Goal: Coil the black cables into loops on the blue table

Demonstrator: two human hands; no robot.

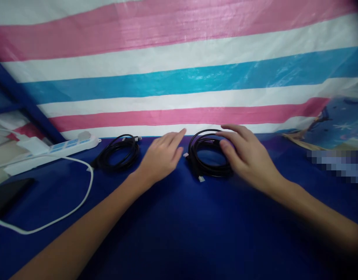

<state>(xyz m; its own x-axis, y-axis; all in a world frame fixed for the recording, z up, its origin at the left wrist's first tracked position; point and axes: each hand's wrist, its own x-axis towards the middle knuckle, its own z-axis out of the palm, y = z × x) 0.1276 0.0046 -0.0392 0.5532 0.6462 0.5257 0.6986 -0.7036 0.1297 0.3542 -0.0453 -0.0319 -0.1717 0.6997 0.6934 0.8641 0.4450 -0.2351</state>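
Note:
Two coils of black cable lie on the blue tabletop [173, 221]. The right-hand coil [195, 157] has pale plugs showing at its left and front edges. Over its right side hangs my right hand [248, 155], fingers spread and thumb apart; whether the fingertips touch the cable I cannot tell. My left hand [161, 155] is between the two coils, holding nothing, with its index finger stretched out and thumb apart. Just left of it sits the other coil [107, 165], pale plugs at its back and left.
At the left, a white power strip [70, 147] carries a plugged-in white adapter [35, 146]. A white cord [90, 182] loops over the table past a dark flat object [12, 194]. Behind everything hangs a striped sheet [179, 85]; a blue frame post [30, 105] stands at left.

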